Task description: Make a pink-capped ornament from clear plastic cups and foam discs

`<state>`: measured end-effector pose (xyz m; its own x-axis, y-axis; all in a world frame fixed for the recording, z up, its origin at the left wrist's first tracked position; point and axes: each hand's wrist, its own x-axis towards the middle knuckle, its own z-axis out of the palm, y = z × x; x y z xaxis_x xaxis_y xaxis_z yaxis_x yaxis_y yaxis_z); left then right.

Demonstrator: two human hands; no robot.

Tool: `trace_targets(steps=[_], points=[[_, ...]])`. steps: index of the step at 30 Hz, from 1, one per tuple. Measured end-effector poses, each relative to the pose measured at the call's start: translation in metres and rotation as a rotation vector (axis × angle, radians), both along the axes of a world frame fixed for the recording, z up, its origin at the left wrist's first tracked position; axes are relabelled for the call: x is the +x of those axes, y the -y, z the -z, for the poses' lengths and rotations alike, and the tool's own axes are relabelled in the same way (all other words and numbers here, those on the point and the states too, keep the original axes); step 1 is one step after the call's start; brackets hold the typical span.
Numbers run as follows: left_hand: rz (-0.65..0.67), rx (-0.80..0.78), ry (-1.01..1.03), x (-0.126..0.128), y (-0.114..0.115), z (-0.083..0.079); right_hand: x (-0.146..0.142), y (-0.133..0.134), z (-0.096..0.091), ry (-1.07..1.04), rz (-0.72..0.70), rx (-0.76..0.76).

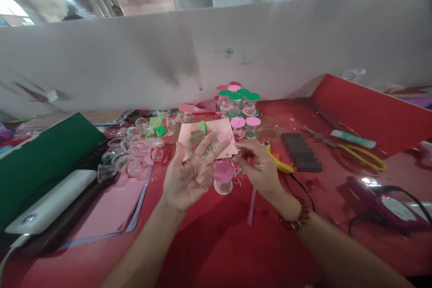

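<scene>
Cup [223, 183] with pink lid upright at frame centre on red bench [216, 243], between hands; left hand [189, 175] splayed open, empty, nearer; right hand [258, 164] pinching something small, unclear.

Two hands, one pink-capped cup [223, 179] between them, one power bank [50, 207] and one glue stick [353, 139] are counted.

Looks like a craft workbench in some shared workshop. The red-covered table [216, 243] is littered with small clear plastic cups [128, 153], a stack of cups capped in green and pink paper [238, 99], yellow-handled scissors [362, 155], a white glue stick [353, 138] and a purple corded tool [381, 202]. A white partition wall [135, 63] fences off the station.
</scene>
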<state>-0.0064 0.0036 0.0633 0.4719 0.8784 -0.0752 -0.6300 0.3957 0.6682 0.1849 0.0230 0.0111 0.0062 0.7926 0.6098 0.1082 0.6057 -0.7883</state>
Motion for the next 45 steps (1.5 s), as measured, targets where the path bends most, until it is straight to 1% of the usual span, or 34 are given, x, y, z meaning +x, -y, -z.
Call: trace_targets(steps=[3,6,9,12,14,16,22,27,30,32,34,37,40,45], points=[[0.012,-0.064,0.041,0.003,0.008,0.01,-0.003,0.006,-0.002,0.121,0.01,0.144],[0.035,-0.129,0.105,0.008,0.015,0.015,-0.004,0.009,-0.001,0.175,0.045,0.207],[0.078,-0.17,0.207,0.012,0.019,0.014,-0.004,0.011,0.0,0.176,0.055,0.237],[0.124,-0.192,0.356,0.012,0.022,0.01,-0.002,0.012,-0.001,0.156,0.02,0.296],[0.16,-0.202,0.432,0.012,0.023,0.009,-0.002,0.012,-0.002,0.155,0.004,0.305],[0.184,-0.209,0.463,0.012,0.024,0.01,-0.002,0.013,-0.004,0.16,0.017,0.293],[0.164,-0.207,0.42,0.011,0.024,0.012,-0.004,0.017,-0.009,0.203,0.123,0.297],[0.085,-0.174,0.413,0.009,0.023,0.007,-0.003,0.016,-0.014,0.198,0.17,0.275],[0.057,-0.132,0.343,0.007,0.022,0.006,-0.001,0.015,-0.015,0.164,0.126,0.235],[0.017,-0.084,0.297,0.005,0.02,0.006,-0.001,0.015,-0.013,0.154,0.084,0.186],[-0.088,-0.013,0.268,0.002,0.016,0.006,-0.001,0.016,-0.01,0.154,0.062,0.118],[-0.306,0.062,0.185,-0.003,0.008,0.008,0.0,0.018,-0.007,0.15,0.07,0.028],[-0.453,0.029,0.041,-0.006,-0.002,0.013,0.001,0.016,-0.006,0.121,0.096,-0.038],[-0.576,-0.057,-0.121,-0.007,-0.015,0.023,0.0,0.005,-0.003,0.067,0.043,-0.121]])
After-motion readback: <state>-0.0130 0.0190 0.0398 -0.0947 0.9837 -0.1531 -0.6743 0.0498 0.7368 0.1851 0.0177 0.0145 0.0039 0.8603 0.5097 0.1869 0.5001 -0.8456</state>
